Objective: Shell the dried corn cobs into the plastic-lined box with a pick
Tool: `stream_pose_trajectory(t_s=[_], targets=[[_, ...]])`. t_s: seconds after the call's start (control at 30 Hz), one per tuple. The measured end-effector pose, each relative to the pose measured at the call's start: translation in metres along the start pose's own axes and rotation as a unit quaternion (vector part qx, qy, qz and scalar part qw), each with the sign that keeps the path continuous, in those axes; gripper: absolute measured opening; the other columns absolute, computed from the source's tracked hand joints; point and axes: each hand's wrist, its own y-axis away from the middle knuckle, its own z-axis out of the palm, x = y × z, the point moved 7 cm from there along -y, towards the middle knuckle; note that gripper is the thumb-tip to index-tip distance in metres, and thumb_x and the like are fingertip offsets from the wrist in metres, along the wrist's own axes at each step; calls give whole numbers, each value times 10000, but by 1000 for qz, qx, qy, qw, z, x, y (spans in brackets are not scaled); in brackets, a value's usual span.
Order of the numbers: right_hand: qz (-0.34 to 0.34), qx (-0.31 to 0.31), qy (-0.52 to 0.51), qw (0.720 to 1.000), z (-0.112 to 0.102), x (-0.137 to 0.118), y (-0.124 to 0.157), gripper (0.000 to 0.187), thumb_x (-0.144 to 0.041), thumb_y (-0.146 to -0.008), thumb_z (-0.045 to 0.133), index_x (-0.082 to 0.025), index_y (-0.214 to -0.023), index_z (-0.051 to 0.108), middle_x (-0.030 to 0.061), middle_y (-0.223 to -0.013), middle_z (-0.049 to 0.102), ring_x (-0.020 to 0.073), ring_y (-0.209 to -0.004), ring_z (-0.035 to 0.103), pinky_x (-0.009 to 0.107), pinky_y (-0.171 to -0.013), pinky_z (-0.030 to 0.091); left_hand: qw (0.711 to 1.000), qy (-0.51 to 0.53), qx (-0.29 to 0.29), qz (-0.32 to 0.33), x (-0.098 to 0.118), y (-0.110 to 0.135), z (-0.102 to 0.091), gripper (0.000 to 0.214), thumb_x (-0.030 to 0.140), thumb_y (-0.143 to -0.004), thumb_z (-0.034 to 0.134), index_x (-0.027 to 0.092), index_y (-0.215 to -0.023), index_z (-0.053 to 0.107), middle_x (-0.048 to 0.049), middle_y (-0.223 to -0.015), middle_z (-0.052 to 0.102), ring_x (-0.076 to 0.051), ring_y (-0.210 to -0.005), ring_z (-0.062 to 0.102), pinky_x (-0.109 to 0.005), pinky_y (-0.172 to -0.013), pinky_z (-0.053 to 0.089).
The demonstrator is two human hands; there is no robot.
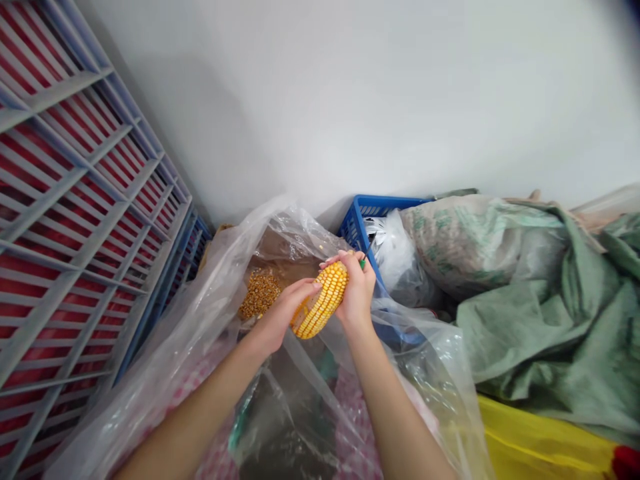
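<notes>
Gripping a yellow corn cob (320, 300) between left hand (285, 317) and right hand (356, 290), fingers closed around it, just above a clear plastic bag (190, 333). Loose corn kernels (260, 293) heaped inside that bag, beside the cob; a green-handled tool (362, 264) poking from the right hand's fingers.

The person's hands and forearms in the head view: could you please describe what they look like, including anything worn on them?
The left hand and right hand are bare and slender, without gloves. The left forearm and right forearm show no sleeves, watches or bracelets.
</notes>
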Motion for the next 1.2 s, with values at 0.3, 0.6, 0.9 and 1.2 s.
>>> stream_pose_trajectory(t_s=[0.3, 0.6, 0.9, 1.2], targets=[[1, 0, 3, 1000, 1, 5, 2, 295, -225, -671, 590, -206, -610, 302, -65, -493, 550, 117, -519, 577, 235, -560, 441, 1000, -3, 6, -12, -4, -2, -2, 325, 381, -749, 509, 160, -970, 598, -23, -930, 646, -183, -890, 569, -278, -779, 403], [-2, 15, 17, 1000, -1, 9, 2, 301, -242, -658, 592, -209, -611, 297, -70, -487, 536, 113, -500, 565, 234, -549, 439, 999, -15, 21, -23, -7, -4, -5, 301, 394, -713, 498, 160, -883, 581, -17, -902, 637, -182, -869, 558, -286, -765, 397], [-1, 17, 13, 1000, -2, 11, 5, 285, -221, -658, 597, -204, -607, 317, -69, -497, 532, 113, -499, 566, 232, -545, 441, 998, -8, 33, -44, -9, -1, -4, 226, 373, -679, 498, 168, -768, 526, -4, -809, 592, -175, -833, 541, -279, -730, 387], [3, 16, 6, 1000, -3, 14, 4, 287, -210, -662, 600, -199, -598, 321, -62, -498, 541, 111, -498, 565, 221, -532, 432, 999, 7, 34, -35, -11, 0, -4, 177, 347, -691, 492, 171, -706, 490, 7, -745, 544, -160, -797, 520, -268, -711, 378]])
